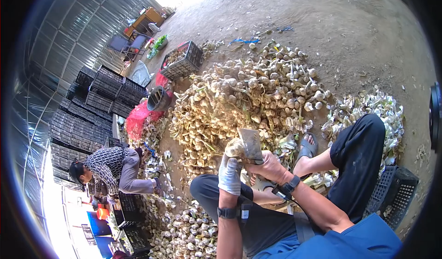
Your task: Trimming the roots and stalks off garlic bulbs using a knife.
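My left hand (229,176), in a white glove, holds a garlic bulb (234,147) up in front of my knees. My bare right hand (271,167) grips a tool with a broad, flat metal blade (251,142), which stands beside the bulb; whether they touch is unclear. Beyond my hands spreads a large heap of untrimmed garlic (221,100) with dry stalks. To the left of my legs lies a pile of garlic bulbs (190,231). Cut stalks and papery skins (376,110) lie near my right knee.
A black plastic crate (397,193) is by my right thigh. A black crate (184,60), a dark bucket (159,98) and red mesh (136,121) stand or lie past the heap. At left a person (110,169) bends over crates, near stacked black crates (79,124).
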### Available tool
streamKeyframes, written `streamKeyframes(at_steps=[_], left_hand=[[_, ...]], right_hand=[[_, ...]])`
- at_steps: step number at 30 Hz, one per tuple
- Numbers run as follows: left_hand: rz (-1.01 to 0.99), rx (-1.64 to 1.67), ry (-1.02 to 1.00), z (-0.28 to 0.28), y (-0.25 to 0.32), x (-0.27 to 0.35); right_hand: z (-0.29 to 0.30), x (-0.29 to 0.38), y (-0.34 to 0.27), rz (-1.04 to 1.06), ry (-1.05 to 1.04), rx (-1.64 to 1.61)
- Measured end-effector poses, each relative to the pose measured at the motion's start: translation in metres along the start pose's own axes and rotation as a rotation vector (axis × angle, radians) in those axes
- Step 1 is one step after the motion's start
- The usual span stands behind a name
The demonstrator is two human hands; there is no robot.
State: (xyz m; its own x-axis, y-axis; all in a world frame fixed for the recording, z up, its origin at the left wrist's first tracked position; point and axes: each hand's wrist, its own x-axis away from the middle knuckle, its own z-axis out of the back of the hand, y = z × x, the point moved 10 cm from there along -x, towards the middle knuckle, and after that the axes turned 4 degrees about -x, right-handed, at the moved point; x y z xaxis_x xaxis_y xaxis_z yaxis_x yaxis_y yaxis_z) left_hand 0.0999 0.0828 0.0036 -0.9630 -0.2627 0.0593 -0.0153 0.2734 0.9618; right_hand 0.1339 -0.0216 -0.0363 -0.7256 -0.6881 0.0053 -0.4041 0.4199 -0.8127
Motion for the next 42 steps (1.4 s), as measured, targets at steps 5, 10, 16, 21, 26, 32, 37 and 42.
streamKeyframes(at_steps=[5, 10, 16, 21, 26, 32, 37, 42], left_hand=[[-0.015, 0.135, 0.113, 0.02, -0.006, 0.008], [-0.039, -0.07, 0.264, 0.049, -0.006, 0.011], [-0.303, -0.612, 0.247, 0.048, 0.005, 0.021], [-0.18, -0.429, 0.188, 0.052, -0.006, 0.023], [-0.638, -1.475, 0.053, 0.016, 0.016, 0.028], [-0.163, -0.702, 0.19, 0.038, -0.001, 0.028], [-0.211, -0.849, 0.152, 0.029, 0.005, 0.025], [-0.254, -0.955, 0.105, 0.013, 0.006, 0.018]], right_hand=[[-0.018, 0.0, -0.031, 0.248, 0.008, 0.342], [-0.009, 0.01, -0.071, 0.548, 0.226, 0.974], [-0.043, 0.015, -0.077, 0.695, 0.118, 1.263], [-0.049, 0.017, -0.069, 0.713, 0.101, 1.294], [-0.037, 0.014, -0.051, 0.664, 0.139, 1.249], [-0.037, 0.015, -0.05, 0.71, 0.079, 1.16], [-0.028, 0.012, -0.051, 0.718, 0.12, 1.158], [-0.011, 0.014, -0.053, 0.735, 0.195, 1.187]])
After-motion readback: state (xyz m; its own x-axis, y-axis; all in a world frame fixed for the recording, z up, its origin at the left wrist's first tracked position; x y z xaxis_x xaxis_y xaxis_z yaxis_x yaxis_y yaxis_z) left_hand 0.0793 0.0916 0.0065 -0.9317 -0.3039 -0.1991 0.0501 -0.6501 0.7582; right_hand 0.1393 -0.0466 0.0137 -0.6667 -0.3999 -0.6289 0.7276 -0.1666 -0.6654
